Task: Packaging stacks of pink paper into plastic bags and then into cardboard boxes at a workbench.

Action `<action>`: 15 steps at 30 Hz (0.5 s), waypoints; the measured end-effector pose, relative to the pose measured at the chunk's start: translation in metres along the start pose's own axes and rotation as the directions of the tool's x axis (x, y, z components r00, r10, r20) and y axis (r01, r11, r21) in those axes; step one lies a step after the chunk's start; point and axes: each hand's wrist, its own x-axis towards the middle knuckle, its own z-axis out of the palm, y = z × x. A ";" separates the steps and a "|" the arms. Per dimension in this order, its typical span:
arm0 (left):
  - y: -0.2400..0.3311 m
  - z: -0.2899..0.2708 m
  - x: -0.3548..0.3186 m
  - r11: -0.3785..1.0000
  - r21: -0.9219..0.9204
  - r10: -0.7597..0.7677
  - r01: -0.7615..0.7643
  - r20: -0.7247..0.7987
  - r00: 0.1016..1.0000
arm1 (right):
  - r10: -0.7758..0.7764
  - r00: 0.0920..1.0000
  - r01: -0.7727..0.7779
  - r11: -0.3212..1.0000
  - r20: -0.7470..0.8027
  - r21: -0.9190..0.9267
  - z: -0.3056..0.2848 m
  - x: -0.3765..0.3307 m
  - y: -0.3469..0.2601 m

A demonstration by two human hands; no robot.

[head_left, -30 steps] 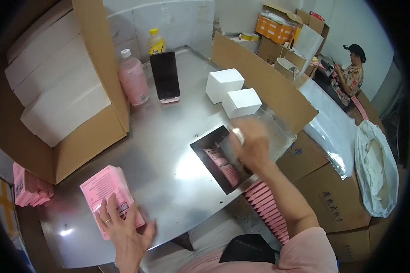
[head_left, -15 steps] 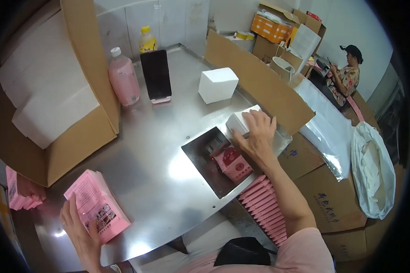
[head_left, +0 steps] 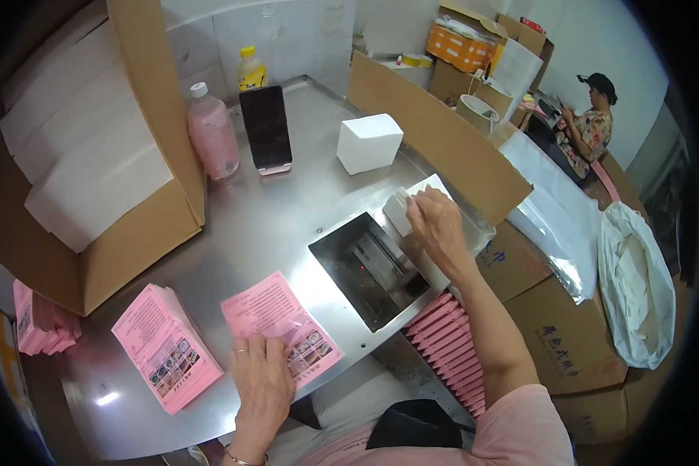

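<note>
Grip, right: right hand [head_left: 436, 224] curls its fingers over a small white box [head_left: 402, 208] at the far rim of the recessed metal tray [head_left: 369, 268]; grip closed on the box
Grip, left: left hand [head_left: 262, 382] lies flat and open, fingers spread, pressing the near edge of a single pink leaflet [head_left: 281, 326]; nothing clasped
Leaflet stack: pile of pink leaflets [head_left: 167, 357] lies just beside the single one, on the person's left, apart from the hand
Hidden: the box's underside and near face are covered by the fingers; whether it rests on the tray rim or is lifted cannot be told
Cut off: a second pink pile [head_left: 43, 322] at the left sits half behind the big cardboard carton [head_left: 124, 248]; the row of pink packs [head_left: 454, 353] below the bench edge is partly covered by the right forearm
Hard to make out: the inside of the tray is dark, only ridges and a small red dot show
Bench: bare steel bench [head_left: 272, 217], shiny, carrying a pink bottle [head_left: 213, 132], a yellow-capped bottle [head_left: 251, 70], a dark phone [head_left: 266, 128] propped upright and a larger white box [head_left: 369, 142]
Room: cardboard cartons all around, a clear plastic sheet and a white sack [head_left: 637, 287] on the right; another person [head_left: 590, 124] sits at the far right
</note>
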 end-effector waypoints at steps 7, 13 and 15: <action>0.005 0.015 0.003 0.984 -0.150 0.086 -0.095 -0.064 0.994 | 0.003 0.986 -0.003 1.000 0.165 -0.004 -0.010 0.000 0.001; 0.009 0.021 0.003 0.976 -0.187 0.103 -0.113 -0.062 0.993 | -0.011 1.000 0.011 1.000 0.024 0.027 -0.010 -0.004 0.008; 0.012 0.021 0.004 0.971 -0.215 0.097 -0.102 -0.035 0.995 | -0.114 0.993 0.114 0.992 -0.010 -0.045 -0.002 -0.015 -0.010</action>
